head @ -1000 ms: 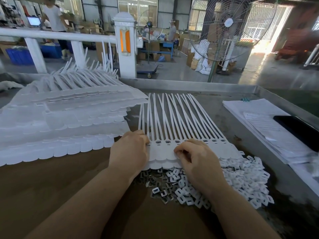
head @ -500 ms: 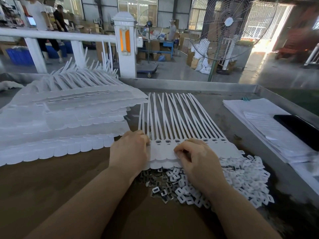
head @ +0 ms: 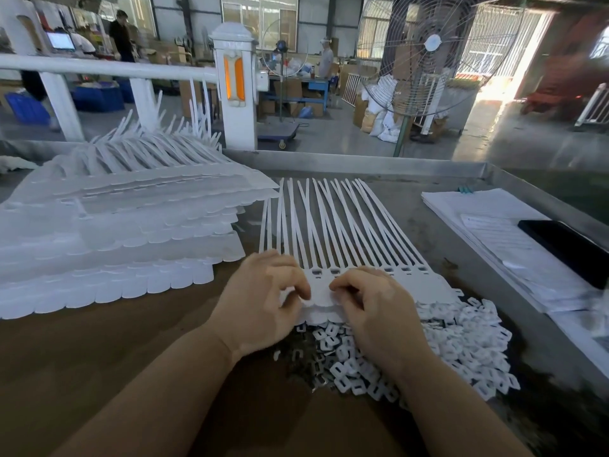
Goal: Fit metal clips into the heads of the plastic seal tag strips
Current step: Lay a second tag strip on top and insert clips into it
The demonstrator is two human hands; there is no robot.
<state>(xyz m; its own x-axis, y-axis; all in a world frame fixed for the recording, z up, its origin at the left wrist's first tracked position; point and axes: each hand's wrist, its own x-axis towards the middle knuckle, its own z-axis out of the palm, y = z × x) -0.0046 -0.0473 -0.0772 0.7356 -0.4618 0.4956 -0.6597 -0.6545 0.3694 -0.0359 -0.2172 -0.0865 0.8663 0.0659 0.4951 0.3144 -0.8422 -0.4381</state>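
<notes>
Metal-walled work tray (head: 379, 164) holds everything on the bench. Largest item in it: stack of white seal tag sheets (head: 108, 232), far left, several layers deep, layer count not readable, tails pointing away from the person. Next: stack of papers (head: 487, 222) along the right wall, with one dark flat phone-like slab (head: 566, 249) lying on it. Centre: one working sheet of seal tag strips (head: 333, 225), tails fanned toward the far wall; roughly a dozen strips, exact count unclear where tails cross. Three slotted heads (head: 403, 269) show uncovered to the right of the hands. Near edge of the sheet overlaps a heap of small white plastic caps mixed with grey metal clips (head: 412, 351); far too many to count. Left hand (head: 263, 301): fingers curled down, tips pressing the left heads of the sheet. Right hand (head: 372, 305): fingers curled, tips on the heads just beside the left hand's, a narrow gap between them. Whether either hand pinches a clip cannot be told.
</notes>
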